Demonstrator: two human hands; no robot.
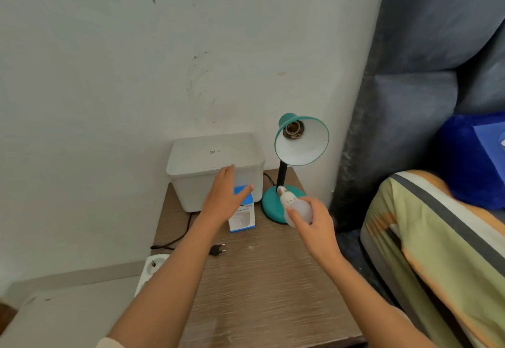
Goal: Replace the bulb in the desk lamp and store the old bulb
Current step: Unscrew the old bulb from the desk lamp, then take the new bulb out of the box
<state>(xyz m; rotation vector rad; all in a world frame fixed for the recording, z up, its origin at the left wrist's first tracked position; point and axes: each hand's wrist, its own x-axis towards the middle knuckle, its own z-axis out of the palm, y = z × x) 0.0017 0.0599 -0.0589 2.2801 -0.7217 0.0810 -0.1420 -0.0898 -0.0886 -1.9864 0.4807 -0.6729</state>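
Observation:
A teal desk lamp (300, 140) stands at the back right of the small wooden table (273, 279), its shade tilted toward me and its socket (293, 129) bare. My right hand (314, 227) holds a white bulb (296, 207) by its globe, screw base pointing up-left, in front of the lamp's round base. My left hand (222, 197) reaches forward with fingers spread, hovering over a blue and white bulb box (243, 215) and the front wall of a white plastic bin (216, 162). It holds nothing.
The lamp's black plug (217, 250) lies unplugged on the table, its cord running left behind the bin. A white power strip (151, 268) sits off the table's left edge. A bed with striped bedding (426, 238) and a grey padded headboard (410, 74) stand right.

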